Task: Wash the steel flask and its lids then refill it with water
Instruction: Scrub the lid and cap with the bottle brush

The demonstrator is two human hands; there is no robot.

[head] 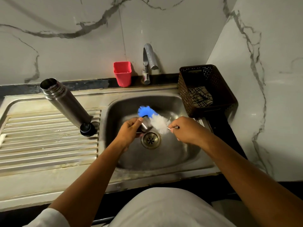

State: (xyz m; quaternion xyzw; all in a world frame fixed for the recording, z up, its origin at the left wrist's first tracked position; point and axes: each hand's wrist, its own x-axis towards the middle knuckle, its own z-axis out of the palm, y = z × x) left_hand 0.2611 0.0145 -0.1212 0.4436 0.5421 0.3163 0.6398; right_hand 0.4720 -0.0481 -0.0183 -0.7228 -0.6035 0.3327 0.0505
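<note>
The open steel flask [65, 102] stands upright on the drainboard [41, 141], left of the sink basin [172, 154]. A dark inner lid [87, 129] lies at the flask's foot by the basin edge. Over the basin, my left hand [131, 132] grips the steel cup lid [145, 126]. My right hand [186, 130] pinches the thin handle of a bottle brush [157, 121] with white and blue bristles. The bristles lie against the cup lid. No water runs from the tap [148, 63].
A red plastic cup [123, 73] stands on the back ledge left of the tap. A brown perforated basket [206, 90] holding a checked cloth sits at the basin's right rim. The drain [150, 140] lies just below my hands. Marble walls close the back and right.
</note>
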